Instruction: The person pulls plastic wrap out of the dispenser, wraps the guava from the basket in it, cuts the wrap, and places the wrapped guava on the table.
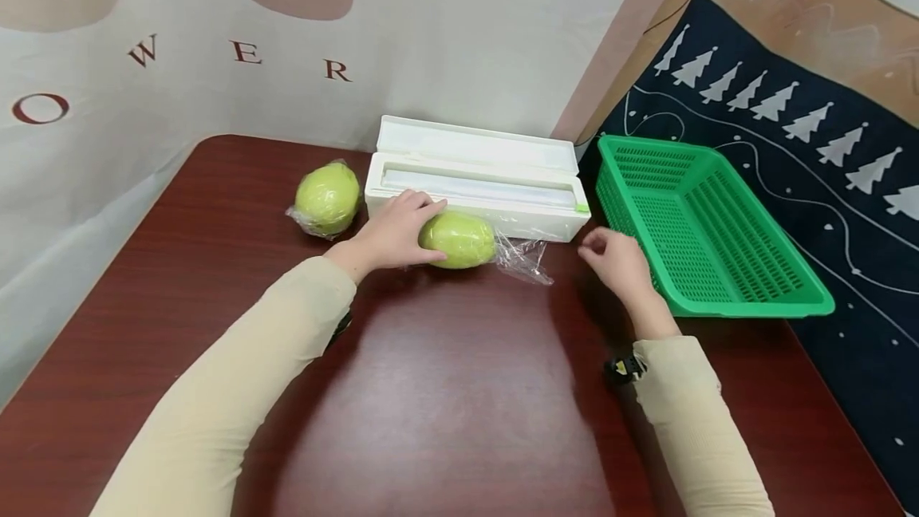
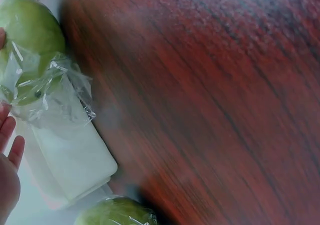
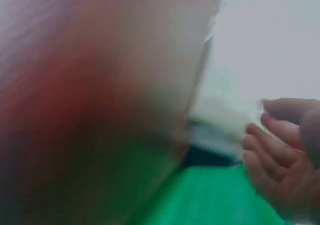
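A round green fruit (image 1: 465, 241) in clear plastic film lies in front of a white cling film box (image 1: 549, 226). My left hand (image 1: 399, 231) holds its left end, fingers over the top and thumb along the near side. Loose film (image 1: 522, 259) trails from the fruit's right end, and more crinkled film (image 2: 65, 85) sticks out at the other end in the left wrist view. My right hand (image 1: 616, 260) hovers between this film and the green basket, fingers loosely bent with nothing in them. In the blurred right wrist view its fingers (image 3: 270, 150) are relaxed.
Another film-wrapped green fruit (image 1: 327, 199) sits left of the box. The box's lid (image 1: 474, 142) stands raised at the back, showing a film roll (image 1: 481, 186) inside. A green plastic basket (image 1: 747, 309) stands at the right on the dark red table (image 1: 445, 405).
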`<action>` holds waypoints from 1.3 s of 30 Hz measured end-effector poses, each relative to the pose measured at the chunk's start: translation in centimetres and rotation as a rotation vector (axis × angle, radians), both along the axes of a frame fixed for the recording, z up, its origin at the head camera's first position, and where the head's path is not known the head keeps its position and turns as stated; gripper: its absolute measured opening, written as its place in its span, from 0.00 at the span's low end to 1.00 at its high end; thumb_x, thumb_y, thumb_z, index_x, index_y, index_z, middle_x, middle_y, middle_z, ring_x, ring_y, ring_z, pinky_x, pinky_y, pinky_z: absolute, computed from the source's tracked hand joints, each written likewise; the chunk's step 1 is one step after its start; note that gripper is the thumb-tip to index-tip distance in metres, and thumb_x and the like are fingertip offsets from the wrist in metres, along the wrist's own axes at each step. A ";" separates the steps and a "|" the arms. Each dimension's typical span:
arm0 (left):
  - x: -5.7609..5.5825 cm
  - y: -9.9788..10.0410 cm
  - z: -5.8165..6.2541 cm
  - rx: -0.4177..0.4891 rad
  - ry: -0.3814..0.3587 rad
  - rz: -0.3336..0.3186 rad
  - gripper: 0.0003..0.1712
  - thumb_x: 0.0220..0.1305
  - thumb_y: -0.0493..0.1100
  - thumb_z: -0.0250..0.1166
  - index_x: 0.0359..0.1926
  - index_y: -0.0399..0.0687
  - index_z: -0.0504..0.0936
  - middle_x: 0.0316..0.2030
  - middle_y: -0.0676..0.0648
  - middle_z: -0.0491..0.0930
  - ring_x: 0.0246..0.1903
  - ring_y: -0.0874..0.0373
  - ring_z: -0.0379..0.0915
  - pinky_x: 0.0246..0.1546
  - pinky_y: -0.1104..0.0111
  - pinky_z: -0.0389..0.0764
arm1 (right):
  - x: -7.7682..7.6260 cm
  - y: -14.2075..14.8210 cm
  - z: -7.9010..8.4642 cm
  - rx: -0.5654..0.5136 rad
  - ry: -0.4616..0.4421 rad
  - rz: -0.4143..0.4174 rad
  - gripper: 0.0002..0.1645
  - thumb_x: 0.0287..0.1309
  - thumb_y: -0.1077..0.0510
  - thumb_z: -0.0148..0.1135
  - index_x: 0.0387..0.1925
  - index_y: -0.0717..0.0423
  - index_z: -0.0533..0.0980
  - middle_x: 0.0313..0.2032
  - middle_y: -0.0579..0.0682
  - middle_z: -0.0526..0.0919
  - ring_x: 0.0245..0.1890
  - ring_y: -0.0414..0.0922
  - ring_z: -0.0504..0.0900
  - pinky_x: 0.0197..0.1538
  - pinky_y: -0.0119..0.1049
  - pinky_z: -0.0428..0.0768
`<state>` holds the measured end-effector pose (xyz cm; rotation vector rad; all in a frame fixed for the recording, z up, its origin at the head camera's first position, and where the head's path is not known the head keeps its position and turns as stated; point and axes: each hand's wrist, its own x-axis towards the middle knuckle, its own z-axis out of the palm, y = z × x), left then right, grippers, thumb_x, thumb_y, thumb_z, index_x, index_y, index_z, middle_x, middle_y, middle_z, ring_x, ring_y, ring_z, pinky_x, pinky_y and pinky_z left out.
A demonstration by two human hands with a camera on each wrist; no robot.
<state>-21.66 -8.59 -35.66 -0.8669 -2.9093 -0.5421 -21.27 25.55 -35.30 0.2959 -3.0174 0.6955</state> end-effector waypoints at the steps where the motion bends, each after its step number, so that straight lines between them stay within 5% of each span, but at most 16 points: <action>1: 0.0 -0.1 -0.1 0.005 0.000 0.002 0.46 0.48 0.60 0.70 0.65 0.42 0.67 0.50 0.44 0.72 0.53 0.49 0.64 0.56 0.55 0.67 | 0.1 -1.0 0.7 -0.015 0.043 0.001 0.13 0.59 0.56 0.60 0.40 0.63 0.77 0.40 0.61 0.83 0.40 0.55 0.80 0.45 0.49 0.76; 5: 0.4 -0.1 0.0 0.032 0.005 -0.010 0.45 0.45 0.58 0.72 0.62 0.42 0.70 0.49 0.44 0.72 0.52 0.49 0.64 0.55 0.54 0.66 | 0.3 -5.5 2.9 -0.068 0.093 0.130 0.28 0.58 0.49 0.61 0.53 0.64 0.72 0.52 0.62 0.78 0.53 0.56 0.76 0.58 0.49 0.72; 9: 0.7 0.4 0.1 0.042 0.019 -0.036 0.46 0.44 0.56 0.73 0.62 0.41 0.70 0.48 0.42 0.71 0.52 0.47 0.63 0.55 0.53 0.66 | 0.1 -9.2 3.5 -0.011 -0.021 0.286 0.44 0.54 0.42 0.63 0.65 0.64 0.61 0.63 0.61 0.68 0.65 0.55 0.64 0.67 0.48 0.62; 13: 0.8 0.7 -0.1 0.035 0.035 -0.048 0.47 0.43 0.55 0.74 0.62 0.40 0.69 0.47 0.41 0.70 0.51 0.47 0.62 0.54 0.54 0.66 | -0.3 -11.4 2.8 0.094 -0.118 0.377 0.55 0.48 0.39 0.67 0.68 0.63 0.55 0.65 0.61 0.64 0.66 0.55 0.63 0.67 0.48 0.64; 22: 0.7 0.7 -0.2 0.081 -0.002 -0.037 0.44 0.42 0.55 0.75 0.60 0.44 0.72 0.46 0.43 0.68 0.50 0.48 0.60 0.55 0.54 0.65 | -0.1 -12.3 1.5 0.104 -0.023 0.425 0.38 0.49 0.51 0.70 0.60 0.63 0.70 0.57 0.58 0.76 0.59 0.51 0.73 0.61 0.43 0.71; 27: 0.3 0.8 -0.3 0.102 -0.018 -0.069 0.42 0.43 0.53 0.75 0.57 0.39 0.70 0.55 0.41 0.69 0.58 0.47 0.61 0.61 0.55 0.64 | 0.2 -12.4 1.2 0.113 0.003 0.419 0.37 0.51 0.52 0.68 0.61 0.60 0.69 0.57 0.56 0.76 0.58 0.50 0.74 0.60 0.42 0.72; 33: 0.2 1.2 -0.3 0.064 -0.068 -0.076 0.47 0.46 0.51 0.72 0.66 0.42 0.63 0.59 0.41 0.68 0.59 0.47 0.62 0.61 0.56 0.66 | 0.3 -12.4 1.1 0.134 0.037 0.426 0.35 0.51 0.54 0.68 0.60 0.62 0.70 0.56 0.57 0.77 0.57 0.50 0.75 0.60 0.43 0.72; 39: 0.4 1.2 -0.2 0.076 -0.093 -0.074 0.43 0.47 0.51 0.73 0.64 0.44 0.67 0.59 0.42 0.68 0.59 0.48 0.63 0.59 0.56 0.68 | 1.2 -12.1 0.2 0.138 0.089 0.433 0.37 0.56 0.54 0.64 0.64 0.65 0.63 0.61 0.61 0.72 0.60 0.54 0.72 0.62 0.46 0.70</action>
